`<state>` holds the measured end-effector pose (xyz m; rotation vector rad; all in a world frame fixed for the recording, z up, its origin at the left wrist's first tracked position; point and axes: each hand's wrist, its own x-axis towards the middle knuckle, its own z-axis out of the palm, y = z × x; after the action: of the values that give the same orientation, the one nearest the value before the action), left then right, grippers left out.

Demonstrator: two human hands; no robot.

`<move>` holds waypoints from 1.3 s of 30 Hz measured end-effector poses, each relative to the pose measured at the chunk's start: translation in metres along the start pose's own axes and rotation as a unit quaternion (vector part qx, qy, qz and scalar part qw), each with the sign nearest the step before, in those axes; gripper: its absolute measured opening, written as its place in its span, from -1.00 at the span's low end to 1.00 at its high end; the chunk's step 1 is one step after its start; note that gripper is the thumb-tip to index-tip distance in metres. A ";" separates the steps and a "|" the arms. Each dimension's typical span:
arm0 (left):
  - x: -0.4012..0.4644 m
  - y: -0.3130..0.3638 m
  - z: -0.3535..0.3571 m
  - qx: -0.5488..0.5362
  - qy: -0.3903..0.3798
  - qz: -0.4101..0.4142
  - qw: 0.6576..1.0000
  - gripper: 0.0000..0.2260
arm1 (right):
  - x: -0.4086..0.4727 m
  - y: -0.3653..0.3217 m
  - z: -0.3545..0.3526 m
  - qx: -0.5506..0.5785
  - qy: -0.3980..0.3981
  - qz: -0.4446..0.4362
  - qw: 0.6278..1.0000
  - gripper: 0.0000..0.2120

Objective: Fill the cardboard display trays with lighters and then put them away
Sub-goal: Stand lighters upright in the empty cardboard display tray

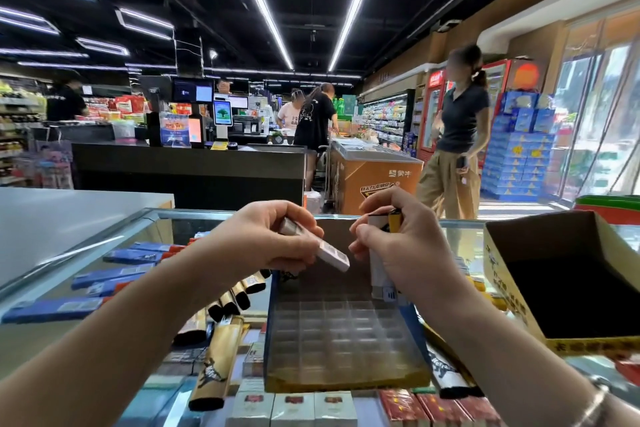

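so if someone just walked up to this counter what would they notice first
Most likely the two hands raised mid-frame over the glass counter: the left hand grips a pale lighter, the right hand holds a small bunch of lighters. Directly below them sits the display tray, its clear grid of slots unfilled. To the right, an open cardboard box with yellow printed sides rests on the glass.

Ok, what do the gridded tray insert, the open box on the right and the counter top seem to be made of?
Tray insert: looks like clear moulded plastic; glossy, see-through cells. Open box: printed cardboard, matte brown inside, with a folded rim. Counter top: glass, seemingly; it reflects the ceiling lights and the packs beneath show through.
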<state>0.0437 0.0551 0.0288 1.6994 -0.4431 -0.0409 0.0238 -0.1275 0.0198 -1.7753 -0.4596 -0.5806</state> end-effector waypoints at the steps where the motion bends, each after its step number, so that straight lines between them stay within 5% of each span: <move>1: 0.000 0.000 -0.001 -0.004 -0.003 -0.002 1.000 -0.75 | 0.000 0.001 0.000 -0.006 -0.001 0.001 1.000 -0.78; 6: 0.001 -0.005 -0.002 0.094 0.048 0.083 0.991 -0.69 | 0.000 0.005 0.001 -0.018 -0.012 0.019 1.000 -0.81; 12: -0.002 -0.010 -0.004 0.384 0.121 0.261 0.877 -0.94 | -0.001 0.008 0.002 -0.030 -0.010 0.019 0.999 -0.80; 17: 0.002 -0.013 -0.005 0.464 0.109 0.283 0.833 -0.72 | -0.001 0.010 0.002 -0.038 -0.013 0.016 0.999 -0.80; 30: 0.005 -0.018 -0.013 0.423 0.149 0.257 0.856 -0.85 | 0.001 0.012 0.003 -0.042 -0.015 0.015 0.999 -0.80; 36: 0.003 -0.016 -0.013 0.500 0.129 0.276 0.810 -0.89 | 0.000 0.012 0.004 -0.041 -0.022 0.015 0.999 -0.82; 39: 0.006 -0.015 -0.015 0.484 0.119 0.248 0.831 -0.86 | -0.001 0.011 0.004 -0.037 -0.025 0.015 0.999 -0.82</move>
<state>0.0576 0.0686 0.0183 2.4671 -0.7802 0.9106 0.0298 -0.1267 0.0095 -1.8679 -0.4498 -0.5391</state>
